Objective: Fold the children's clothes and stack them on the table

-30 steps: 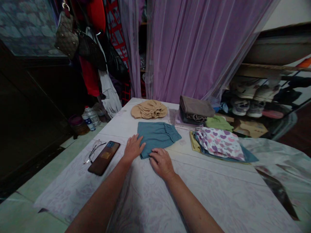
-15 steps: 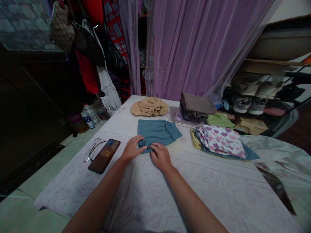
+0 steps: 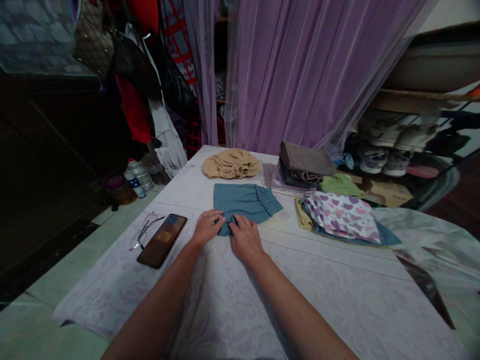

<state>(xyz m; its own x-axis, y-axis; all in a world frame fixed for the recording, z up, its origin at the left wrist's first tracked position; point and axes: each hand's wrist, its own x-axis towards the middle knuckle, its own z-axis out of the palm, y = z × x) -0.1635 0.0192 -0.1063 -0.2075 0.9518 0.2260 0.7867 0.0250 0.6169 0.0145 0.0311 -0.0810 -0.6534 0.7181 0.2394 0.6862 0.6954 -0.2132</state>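
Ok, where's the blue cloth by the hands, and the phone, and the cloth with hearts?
Blue cloth [image 3: 240, 200]: head view, on its flat middle.
Phone [image 3: 161, 243]: head view, on the middle of its back.
Cloth with hearts [image 3: 342, 216]: head view, on its patterned top.

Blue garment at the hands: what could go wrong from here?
Creasing: the blue garment's near end looks gathered between the left grip and right grip, so the cloth might crease there.
Knocking: the phone and glasses lie left of the left grip; a wide leftward sweep could catch them.
Slipping: the heart-print cloth lies loosely atop other garments and might slide if bumped.
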